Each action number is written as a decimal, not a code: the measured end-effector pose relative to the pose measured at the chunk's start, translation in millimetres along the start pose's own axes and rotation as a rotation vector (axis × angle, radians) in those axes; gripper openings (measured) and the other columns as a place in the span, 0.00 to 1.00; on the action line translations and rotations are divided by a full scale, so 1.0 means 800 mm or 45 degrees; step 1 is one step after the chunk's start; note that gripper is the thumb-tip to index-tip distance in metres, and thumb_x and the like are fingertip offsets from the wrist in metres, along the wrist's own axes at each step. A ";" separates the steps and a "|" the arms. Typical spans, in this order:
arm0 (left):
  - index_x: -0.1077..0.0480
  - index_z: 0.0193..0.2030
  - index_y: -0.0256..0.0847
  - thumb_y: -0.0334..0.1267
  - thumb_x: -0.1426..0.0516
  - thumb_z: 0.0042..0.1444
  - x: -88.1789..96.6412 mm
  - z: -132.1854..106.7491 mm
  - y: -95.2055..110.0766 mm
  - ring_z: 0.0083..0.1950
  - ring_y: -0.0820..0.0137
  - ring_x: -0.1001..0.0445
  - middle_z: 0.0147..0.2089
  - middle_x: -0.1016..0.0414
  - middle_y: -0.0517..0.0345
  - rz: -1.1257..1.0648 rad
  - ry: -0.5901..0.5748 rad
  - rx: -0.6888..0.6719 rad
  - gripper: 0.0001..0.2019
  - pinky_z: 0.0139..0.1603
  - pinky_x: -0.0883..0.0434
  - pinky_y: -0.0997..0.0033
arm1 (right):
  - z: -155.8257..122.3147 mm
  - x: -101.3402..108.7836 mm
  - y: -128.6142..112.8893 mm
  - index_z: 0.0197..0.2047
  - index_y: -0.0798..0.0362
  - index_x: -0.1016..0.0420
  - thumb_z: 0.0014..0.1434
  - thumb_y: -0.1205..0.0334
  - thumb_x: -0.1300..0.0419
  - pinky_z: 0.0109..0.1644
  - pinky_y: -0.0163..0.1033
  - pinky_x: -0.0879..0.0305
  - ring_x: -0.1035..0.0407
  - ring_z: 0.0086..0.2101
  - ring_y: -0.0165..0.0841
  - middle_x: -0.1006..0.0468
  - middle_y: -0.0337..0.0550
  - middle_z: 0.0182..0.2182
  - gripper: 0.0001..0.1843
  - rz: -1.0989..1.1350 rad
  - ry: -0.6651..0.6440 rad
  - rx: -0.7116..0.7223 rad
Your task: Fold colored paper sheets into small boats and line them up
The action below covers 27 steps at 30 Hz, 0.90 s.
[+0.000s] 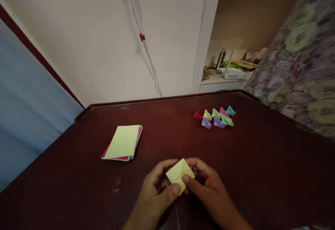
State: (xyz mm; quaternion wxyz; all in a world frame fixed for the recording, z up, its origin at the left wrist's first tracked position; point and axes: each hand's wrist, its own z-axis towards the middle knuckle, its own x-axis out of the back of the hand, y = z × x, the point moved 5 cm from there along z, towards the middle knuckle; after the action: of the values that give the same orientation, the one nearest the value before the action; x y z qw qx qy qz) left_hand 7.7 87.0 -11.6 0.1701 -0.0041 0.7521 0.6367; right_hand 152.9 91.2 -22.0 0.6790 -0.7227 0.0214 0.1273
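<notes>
A small folded piece of pale yellow paper [179, 172] is held between both hands just above the dark red-brown table [261, 160], near its front edge. My left hand [154, 193] pinches its lower left side with the thumb pressed on top. My right hand [206, 184] grips its right side, thumb on the paper and fingers curled behind. A stack of coloured paper sheets [123, 142], pale green on top, lies to the left and further back. Several small folded paper shapes [214, 117] in red, yellow, green, pink, teal and purple sit grouped at the back right.
A white wall with a hanging cable [146, 48] rises behind the table. A shelf with a white router [231, 72] and cables is at the back right. Flowered fabric [300, 62] borders the right side, blue fabric [23, 104] the left.
</notes>
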 end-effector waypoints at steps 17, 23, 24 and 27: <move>0.23 0.28 0.43 0.30 0.38 0.52 0.015 0.006 -0.006 0.32 0.71 0.30 0.28 0.25 0.63 0.159 0.202 -0.077 0.05 0.34 0.34 0.75 | -0.002 -0.005 -0.006 0.33 0.46 0.16 0.61 0.68 0.38 0.35 0.34 0.36 0.32 0.30 0.29 0.27 0.37 0.29 0.10 -0.069 -0.082 0.300; 0.21 0.33 0.43 0.34 0.41 0.56 0.022 0.001 -0.006 0.34 0.69 0.31 0.31 0.24 0.60 0.168 0.171 -0.156 0.06 0.36 0.35 0.73 | -0.009 -0.003 -0.016 0.40 0.45 0.17 0.61 0.70 0.43 0.39 0.35 0.35 0.29 0.36 0.32 0.24 0.40 0.36 0.14 -0.277 -0.066 0.504; 0.22 0.33 0.43 0.36 0.39 0.55 0.022 0.001 -0.006 0.33 0.70 0.31 0.30 0.25 0.61 0.163 0.184 -0.149 0.04 0.34 0.35 0.74 | -0.010 -0.004 -0.017 0.41 0.46 0.18 0.61 0.69 0.43 0.40 0.35 0.34 0.29 0.37 0.33 0.24 0.40 0.36 0.13 -0.291 -0.075 0.530; 0.24 0.36 0.43 0.37 0.33 0.50 0.019 0.003 -0.005 0.30 0.71 0.32 0.29 0.26 0.64 0.154 0.247 -0.095 0.08 0.32 0.34 0.75 | -0.011 -0.005 -0.015 0.35 0.47 0.21 0.61 0.68 0.40 0.40 0.35 0.34 0.29 0.35 0.32 0.25 0.38 0.34 0.07 -0.301 -0.042 0.506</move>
State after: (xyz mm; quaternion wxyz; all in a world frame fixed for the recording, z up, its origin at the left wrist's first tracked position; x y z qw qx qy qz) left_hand -4.9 91.2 -19.9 0.0575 -0.0265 0.7397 0.6700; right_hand 153.3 83.0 -8.8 0.8183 -0.5702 -0.0498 0.0518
